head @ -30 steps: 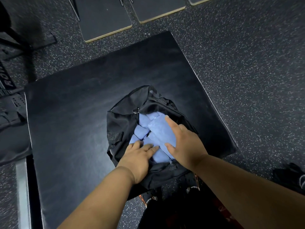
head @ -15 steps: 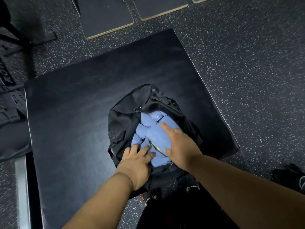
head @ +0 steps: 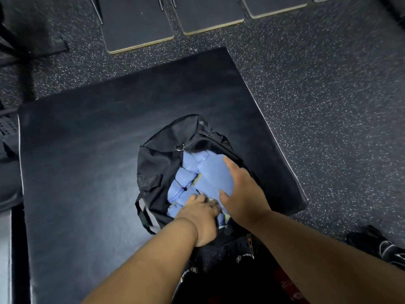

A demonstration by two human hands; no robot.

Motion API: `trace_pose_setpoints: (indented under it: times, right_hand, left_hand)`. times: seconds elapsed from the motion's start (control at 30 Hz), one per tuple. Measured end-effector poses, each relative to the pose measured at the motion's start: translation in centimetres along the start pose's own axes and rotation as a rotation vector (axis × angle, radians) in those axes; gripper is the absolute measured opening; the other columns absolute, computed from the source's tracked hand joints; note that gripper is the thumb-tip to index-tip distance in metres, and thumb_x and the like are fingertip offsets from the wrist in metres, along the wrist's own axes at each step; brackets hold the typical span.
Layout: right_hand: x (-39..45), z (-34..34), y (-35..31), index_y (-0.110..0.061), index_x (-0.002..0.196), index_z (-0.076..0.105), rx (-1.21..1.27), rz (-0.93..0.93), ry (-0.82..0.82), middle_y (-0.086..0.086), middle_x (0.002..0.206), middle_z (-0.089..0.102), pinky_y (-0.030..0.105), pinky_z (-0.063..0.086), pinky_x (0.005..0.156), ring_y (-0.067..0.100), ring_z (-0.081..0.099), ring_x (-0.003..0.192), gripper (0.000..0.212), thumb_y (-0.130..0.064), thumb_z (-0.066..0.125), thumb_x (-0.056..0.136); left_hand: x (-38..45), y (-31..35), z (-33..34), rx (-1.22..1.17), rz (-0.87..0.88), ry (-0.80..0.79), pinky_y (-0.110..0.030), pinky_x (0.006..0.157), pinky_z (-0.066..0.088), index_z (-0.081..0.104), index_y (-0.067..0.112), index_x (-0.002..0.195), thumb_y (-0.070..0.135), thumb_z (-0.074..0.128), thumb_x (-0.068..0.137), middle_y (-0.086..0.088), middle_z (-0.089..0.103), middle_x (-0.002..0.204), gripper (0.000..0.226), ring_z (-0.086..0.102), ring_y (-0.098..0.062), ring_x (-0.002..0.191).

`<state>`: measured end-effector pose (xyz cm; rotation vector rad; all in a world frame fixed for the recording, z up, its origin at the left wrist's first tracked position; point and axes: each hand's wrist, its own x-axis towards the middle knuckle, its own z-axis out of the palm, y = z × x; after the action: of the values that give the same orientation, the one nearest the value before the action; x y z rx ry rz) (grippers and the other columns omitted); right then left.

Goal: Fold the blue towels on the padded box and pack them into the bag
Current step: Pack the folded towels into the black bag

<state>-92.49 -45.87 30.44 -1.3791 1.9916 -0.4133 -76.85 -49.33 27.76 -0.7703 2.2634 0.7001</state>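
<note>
Closest to the camera are two bare arms reaching forward over the near edge of the padded box (head: 87, 161). Under the arms there is dark clothing with small white words on it. The left hand (head: 200, 218) sits at the near end of the bag's opening. Its fingers (head: 197, 199) are bent down and tucked into the blue towels (head: 188, 185), but how much they grab is hard to see, because the tips are hidden and a bit blurry. The right hand (head: 241, 194) lies just beside it, a little farther in. Its fingers (head: 230, 164) are straight and spread out, and they press flat on the top towel, with the thumb on the near side of that towel. The towels are folded and packed close together inside the black bag (head: 153, 167). They fill the open mouth of the bag, and they show to the left of the right hand and past the left hand's fingers. A bit of pale yellow peeks out between the towels. The bag rests on the padded box, near its near edge and closer to its right side. A small metal ring (head: 179, 147) sits at the far end of the opening, and a black strap (head: 142, 213) hangs off the bag's left side onto the box. Past the far edge of the box is a dark speckled floor (head: 328, 106). Farther still, flat dark boards with pale edges (head: 135, 23) lie on the floor.
</note>
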Motion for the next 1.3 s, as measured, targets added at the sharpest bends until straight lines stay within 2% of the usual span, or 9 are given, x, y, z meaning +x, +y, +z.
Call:
trace_pose_setpoints:
  times: [0.13,0.4,0.47,0.6,0.73,0.9,1.03,1.13,1.3]
  right_hand:
    - [-0.6,-0.5,0.4,-0.048,0.162,0.01,0.009,-0.007,0.032,-0.002,0.141,0.047,0.039,0.044,0.109,0.021,0.048,0.133,0.093,-0.031,0.068,0.092]
    - [-1.1,-0.5,0.5,-0.041,0.165,0.015,0.021,-0.083,-0.08,-0.003,0.142,0.046,0.032,0.044,0.107,0.018,0.05,0.13,0.091,-0.03,0.069,0.093]
    - [-1.1,-0.2,0.2,-0.04,0.166,0.015,0.03,-0.097,-0.126,-0.003,0.144,0.044,0.028,0.043,0.106,0.015,0.05,0.127,0.09,-0.028,0.069,0.094]
    - [-0.9,0.9,-0.3,-0.042,0.165,0.013,0.0,-0.126,-0.204,-0.007,0.126,0.044,0.02,0.04,0.086,0.009,0.049,0.094,0.09,-0.028,0.069,0.096]
    - [-0.4,2.0,-1.0,-0.043,0.165,0.011,-0.097,-0.148,-0.279,-0.005,0.123,0.045,0.023,0.04,0.079,0.012,0.048,0.085,0.089,-0.029,0.067,0.097]
    - [0.6,2.7,-1.1,-0.042,0.165,-0.003,-0.394,-0.036,-0.276,0.008,0.136,0.045,0.032,0.048,0.077,0.028,0.062,0.098,0.093,-0.028,0.063,0.102]
    - [0.6,3.6,-1.4,-0.035,0.167,-0.004,-0.459,-0.075,-0.323,0.007,0.138,0.05,0.037,0.047,0.098,0.03,0.061,0.11,0.095,-0.033,0.063,0.1]
    - [0.5,4.3,-1.1,-0.023,0.167,0.008,-0.449,-0.075,-0.37,0.005,0.149,0.051,0.043,0.028,0.123,0.026,0.053,0.132,0.095,-0.039,0.066,0.094]
    - [0.9,4.7,-0.7,-0.021,0.161,0.026,-0.484,-0.056,-0.404,0.009,0.144,0.049,0.047,0.017,0.126,0.03,0.05,0.133,0.076,-0.049,0.054,0.096]
  left_hand:
    - [1.0,0.2,-1.5,0.045,-0.047,-0.085,-0.04,0.116,0.024,0.023,0.031,0.165,0.047,0.049,0.096,0.014,0.024,0.167,0.075,0.034,-0.026,0.137]
    - [-0.1,-0.2,-0.6,0.023,-0.027,-0.018,-0.04,0.117,0.022,0.038,0.026,0.158,0.046,0.045,0.098,0.005,0.047,0.153,0.064,0.037,-0.026,0.135]
    - [-1.5,-0.8,0.2,-0.027,-0.009,0.045,-0.041,0.125,0.012,0.041,0.025,0.158,0.046,0.041,0.1,0.004,0.045,0.157,0.062,0.029,-0.026,0.146]
    - [-3.8,-2.0,1.7,-0.073,-0.03,0.102,-0.042,0.129,-0.01,0.033,0.027,0.163,0.045,0.038,0.102,0.006,0.036,0.165,0.064,0.013,-0.024,0.158]
    - [-4.2,-2.6,2.1,-0.088,-0.046,0.104,-0.043,0.129,-0.008,0.038,0.031,0.16,0.049,0.032,0.098,0.011,0.042,0.16,0.065,0.021,-0.018,0.153]
    - [-4.2,-2.3,1.5,-0.123,-0.081,0.097,-0.041,0.127,-0.001,0.04,0.032,0.159,0.047,0.037,0.103,0.011,0.042,0.162,0.058,0.019,-0.017,0.156]
    - [-4.3,-2.6,1.6,-0.134,-0.091,0.09,-0.041,0.127,0.001,0.04,0.031,0.159,0.047,0.038,0.102,0.01,0.044,0.16,0.059,0.021,-0.018,0.155]
    - [-4.2,-2.5,1.8,-0.129,-0.086,0.103,-0.043,0.127,0.001,0.042,0.031,0.157,0.049,0.041,0.1,0.008,0.048,0.154,0.059,0.024,-0.021,0.152]
    - [-4.3,-2.4,2.3,-0.178,-0.097,0.114,-0.045,0.129,-0.001,0.042,0.027,0.155,0.051,0.043,0.097,0.006,0.044,0.154,0.062,0.018,-0.023,0.155]
